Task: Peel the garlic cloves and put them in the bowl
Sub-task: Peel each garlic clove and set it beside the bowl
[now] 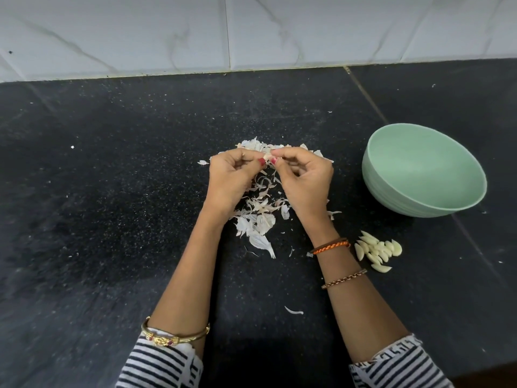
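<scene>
A small pale garlic clove (267,156) is pinched between the fingertips of both hands above the dark counter. My left hand (230,180) holds it from the left, and my right hand (303,179) pinches it from the right. Under and around the hands lies a heap of papery garlic skins (258,217). A pile of several peeled cloves (377,252) lies on the counter by my right wrist. The pale green bowl (391,189) stands to the right, tilted toward me, and its visible inside holds nothing.
The black speckled counter (112,205) runs back to a white marbled tile wall (251,32). Loose skin scraps lie near my forearms (293,311). A seam in the counter (363,93) runs diagonally behind the bowl.
</scene>
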